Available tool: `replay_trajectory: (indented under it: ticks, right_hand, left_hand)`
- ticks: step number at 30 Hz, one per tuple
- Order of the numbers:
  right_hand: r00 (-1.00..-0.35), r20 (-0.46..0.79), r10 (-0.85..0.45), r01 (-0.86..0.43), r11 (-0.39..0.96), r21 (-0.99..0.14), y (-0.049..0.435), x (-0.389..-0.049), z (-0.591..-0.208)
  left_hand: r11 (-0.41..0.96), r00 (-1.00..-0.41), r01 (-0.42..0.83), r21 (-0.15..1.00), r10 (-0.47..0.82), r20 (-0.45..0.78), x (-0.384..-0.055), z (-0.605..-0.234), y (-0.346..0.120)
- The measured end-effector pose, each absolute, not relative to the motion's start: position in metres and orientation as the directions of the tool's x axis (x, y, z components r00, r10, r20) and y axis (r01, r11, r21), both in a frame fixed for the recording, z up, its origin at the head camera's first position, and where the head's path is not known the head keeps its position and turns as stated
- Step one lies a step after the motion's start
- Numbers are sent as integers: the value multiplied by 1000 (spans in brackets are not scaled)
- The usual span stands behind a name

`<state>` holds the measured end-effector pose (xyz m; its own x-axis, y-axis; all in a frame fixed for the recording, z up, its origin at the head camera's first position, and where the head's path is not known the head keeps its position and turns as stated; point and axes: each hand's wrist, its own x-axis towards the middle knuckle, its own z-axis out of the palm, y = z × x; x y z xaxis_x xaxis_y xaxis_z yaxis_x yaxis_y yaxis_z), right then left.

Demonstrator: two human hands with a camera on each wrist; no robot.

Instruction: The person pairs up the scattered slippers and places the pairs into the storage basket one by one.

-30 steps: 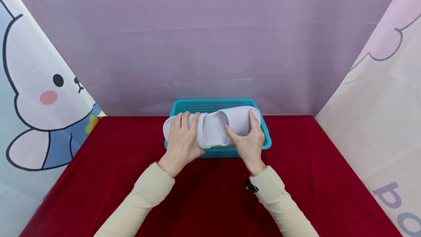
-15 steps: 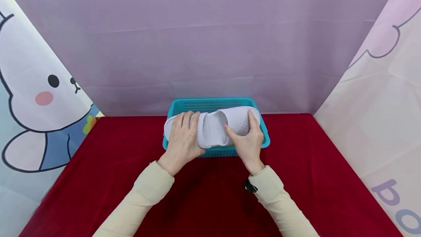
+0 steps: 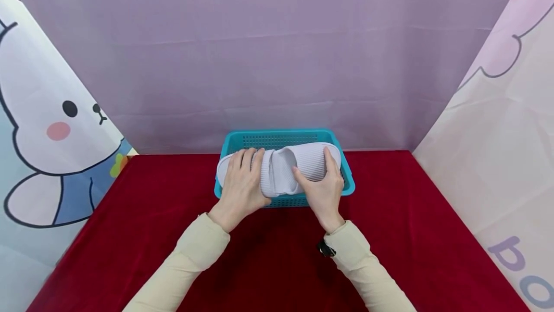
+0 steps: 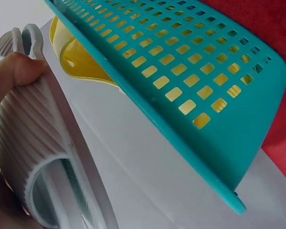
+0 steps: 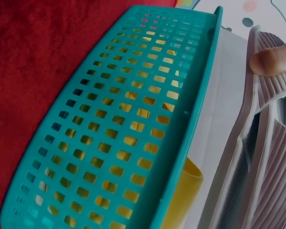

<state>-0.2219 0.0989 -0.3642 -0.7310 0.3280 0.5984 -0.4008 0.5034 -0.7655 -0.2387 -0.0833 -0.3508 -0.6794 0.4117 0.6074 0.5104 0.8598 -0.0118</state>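
Observation:
A pair of white slippers with ribbed straps hangs over a teal basket [image 3: 277,133]; one slipper overlaps the other end to end. My left hand [image 3: 242,182] grips the left slipper [image 3: 267,177], with fingers across its top and the thumb at the near side. The right slipper [image 3: 313,156] is gripped by my right hand [image 3: 325,189], whose thumb and finger are spread along the strap. In the left wrist view, the ribbed strap [image 4: 26,114] is apart from the basket's rim. The right wrist view shows the two soles overlapping; the far fingers are mostly hidden.
Inside the basket lies something yellow [image 4: 83,57], rising above the rim; its kind is unclear. A red cloth [image 3: 277,264] covers the table. A lilac curtain [image 3: 268,62] stands behind the basket, with printed cartoon sheets [image 3: 39,110] at both sides.
The slippers have drawn slightly closer together and sunk a little, with both hands keeping their grip. A yellow patch under them in the head view is now covered.

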Motion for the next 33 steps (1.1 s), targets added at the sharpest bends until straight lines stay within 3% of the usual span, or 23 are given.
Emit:
replay_trajectory:
  ticks: [22, 33]
  right_hand:
    - [-677, 656, 334, -431, 542, -721, 88, -223, -363]
    - [-667, 657, 352, -415, 557, -720, 85, -223, -364]
  left_hand:
    - [876, -688, 479, -60, 417, 594, -241, -347, -79]
    - [867, -658, 495, -62, 420, 624, -243, -349, -76]
